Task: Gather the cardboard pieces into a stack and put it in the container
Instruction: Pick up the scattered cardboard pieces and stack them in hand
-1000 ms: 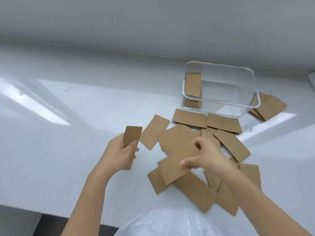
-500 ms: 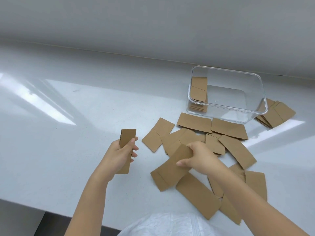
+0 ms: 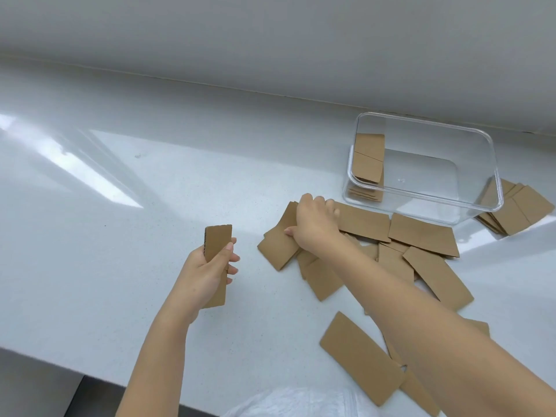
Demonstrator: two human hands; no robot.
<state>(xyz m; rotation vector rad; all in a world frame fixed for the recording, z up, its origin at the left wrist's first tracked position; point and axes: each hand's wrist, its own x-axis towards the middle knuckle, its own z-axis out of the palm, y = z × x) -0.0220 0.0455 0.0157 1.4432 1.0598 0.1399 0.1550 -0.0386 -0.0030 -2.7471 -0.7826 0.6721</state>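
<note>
My left hand holds a small upright stack of brown cardboard pieces above the white counter. Several loose cardboard pieces lie scattered to its right, in front of the clear plastic container. My right hand reaches over the far-left pieces of that scatter, its fingers curled on a cardboard piece and its thumb at the piece's edge. Inside the container, a cardboard stack leans against the left wall. One long piece lies near the counter's front.
More cardboard pieces lie fanned out behind the container's right end. The counter meets a grey wall at the back, and its front edge runs along the lower left. White fabric shows at the bottom.
My right hand moved forward and left from the middle of the pile to its far-left pieces. The piece it held earlier is no longer raised. My left hand kept its stack.
</note>
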